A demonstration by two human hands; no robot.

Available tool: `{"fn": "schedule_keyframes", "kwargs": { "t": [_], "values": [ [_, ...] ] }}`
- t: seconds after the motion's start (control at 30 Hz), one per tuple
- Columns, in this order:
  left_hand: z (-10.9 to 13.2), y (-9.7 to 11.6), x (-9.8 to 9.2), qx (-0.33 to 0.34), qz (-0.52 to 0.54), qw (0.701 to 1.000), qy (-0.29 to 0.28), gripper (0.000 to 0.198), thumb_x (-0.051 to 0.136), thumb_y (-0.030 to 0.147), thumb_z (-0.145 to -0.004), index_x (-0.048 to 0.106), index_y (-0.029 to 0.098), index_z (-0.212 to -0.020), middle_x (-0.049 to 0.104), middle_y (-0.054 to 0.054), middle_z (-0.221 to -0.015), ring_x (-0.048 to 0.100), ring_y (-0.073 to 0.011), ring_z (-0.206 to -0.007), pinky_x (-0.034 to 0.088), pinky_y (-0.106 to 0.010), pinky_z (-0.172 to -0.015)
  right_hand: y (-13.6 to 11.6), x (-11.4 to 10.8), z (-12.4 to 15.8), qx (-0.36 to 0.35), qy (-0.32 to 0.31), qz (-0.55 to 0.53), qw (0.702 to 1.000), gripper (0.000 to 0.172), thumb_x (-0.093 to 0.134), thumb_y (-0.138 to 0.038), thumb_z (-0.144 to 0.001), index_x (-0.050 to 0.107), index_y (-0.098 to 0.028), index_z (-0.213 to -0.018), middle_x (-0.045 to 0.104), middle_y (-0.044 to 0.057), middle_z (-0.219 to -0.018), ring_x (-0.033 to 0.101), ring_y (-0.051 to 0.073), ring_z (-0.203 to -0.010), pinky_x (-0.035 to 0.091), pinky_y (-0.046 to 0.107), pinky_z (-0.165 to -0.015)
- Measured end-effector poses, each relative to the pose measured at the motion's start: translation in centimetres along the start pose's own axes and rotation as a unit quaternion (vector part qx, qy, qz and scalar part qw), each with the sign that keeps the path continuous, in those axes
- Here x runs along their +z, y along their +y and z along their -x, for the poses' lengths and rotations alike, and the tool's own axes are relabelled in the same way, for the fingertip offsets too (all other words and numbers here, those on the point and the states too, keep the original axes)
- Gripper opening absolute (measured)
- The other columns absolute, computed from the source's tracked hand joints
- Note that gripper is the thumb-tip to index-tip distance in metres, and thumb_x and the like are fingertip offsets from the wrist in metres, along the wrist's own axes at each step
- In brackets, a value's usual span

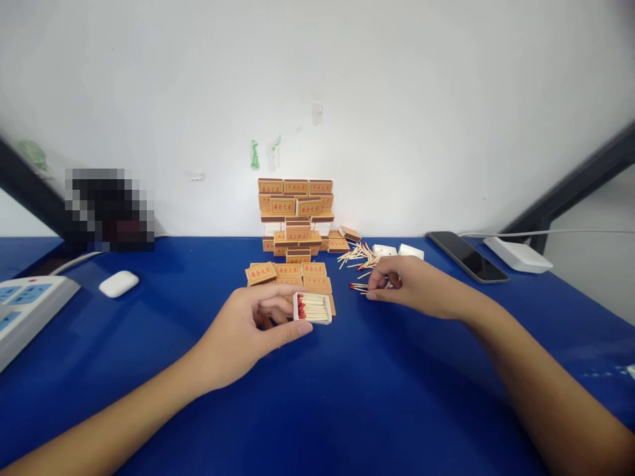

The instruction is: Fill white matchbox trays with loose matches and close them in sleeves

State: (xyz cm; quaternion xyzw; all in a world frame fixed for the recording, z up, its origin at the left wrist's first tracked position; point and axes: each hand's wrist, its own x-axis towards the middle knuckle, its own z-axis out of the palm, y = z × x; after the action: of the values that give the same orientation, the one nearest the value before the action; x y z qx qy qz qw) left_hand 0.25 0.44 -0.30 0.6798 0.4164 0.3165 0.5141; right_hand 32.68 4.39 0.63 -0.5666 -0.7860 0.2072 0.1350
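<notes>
Between the thumb and fingers of my left hand [248, 330] is a white matchbox tray [329, 320], filled with red-tipped matches [313, 307] lying side by side. To its right, my right hand [409, 284] pinches a few matches [358, 287] just above the blue table, their red heads pointing left. A loose pile of matches [360, 254] lies behind that hand. Orange matchboxes [289, 271] are laid out behind my left hand, partly covered by it. Further back, more matchboxes [297, 206] form a tall stack against the wall.
White matchbox trays [411, 251] lie behind my right hand. A phone [466, 256] and a white flat device [518, 255] with a cable are at the back right. On the left are a white earbud case [119, 283] and a power strip [32, 311] on the blue table [317, 410].
</notes>
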Motion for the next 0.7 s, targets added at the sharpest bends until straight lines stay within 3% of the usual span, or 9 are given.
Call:
{"fn": "schedule_keyframes", "kwargs": {
  "t": [0.37,0.53,0.6,0.7],
  "values": [
    [0.1,0.1,0.1,-0.006,-0.003,1.0,-0.005,0.043,0.085,0.043,-0.085,0.079,0.017,-0.118,0.074,-0.004,-0.082,0.064,-0.0149,-0.064,0.049,-0.026,-0.057,-0.3,0.6,0.4,-0.029,-0.048,0.005,0.998,0.016,0.064,-0.034,-0.093,0.069,-0.023,-0.083,0.071,0.003,-0.079,0.061,0.019,-0.07,0.045,0.032,-0.063],
    [0.0,-0.1,0.1,-0.001,0.003,1.0,0.003,0.047,0.085,0.043,-0.084,0.078,0.018,-0.123,0.072,-0.002,-0.078,0.062,-0.0144,-0.062,0.048,-0.026,-0.057,-1.2,0.4,0.5,-0.033,-0.024,-0.022,0.999,0.019,0.061,-0.038,-0.095,0.07,-0.024,-0.086,0.071,0.002,-0.081,0.059,0.018,-0.068,0.046,0.032,-0.063],
    [0.0,0.0,0.1,0.0,0.003,1.0,0.001,0.046,0.085,0.043,-0.085,0.078,0.019,-0.123,0.072,-0.001,-0.077,0.062,-0.0139,-0.062,0.047,-0.026,-0.057,-1.4,0.3,0.5,-0.036,-0.012,-0.04,0.998,0.017,0.062,-0.037,-0.094,0.072,-0.024,-0.097,0.071,0.002,-0.083,0.06,0.018,-0.069,0.046,0.032,-0.063],
    [0.0,0.0,0.2,-0.005,0.003,1.0,-0.002,0.044,0.085,0.042,-0.085,0.079,0.019,-0.122,0.072,-0.001,-0.078,0.062,-0.0138,-0.063,0.047,-0.026,-0.057,-1.6,0.0,0.5,-0.048,0.001,-0.048,0.998,0.029,0.061,-0.034,-0.093,0.073,-0.025,-0.118,0.073,0.002,-0.085,0.063,0.018,-0.071,0.048,0.032,-0.064]
  ]
}}
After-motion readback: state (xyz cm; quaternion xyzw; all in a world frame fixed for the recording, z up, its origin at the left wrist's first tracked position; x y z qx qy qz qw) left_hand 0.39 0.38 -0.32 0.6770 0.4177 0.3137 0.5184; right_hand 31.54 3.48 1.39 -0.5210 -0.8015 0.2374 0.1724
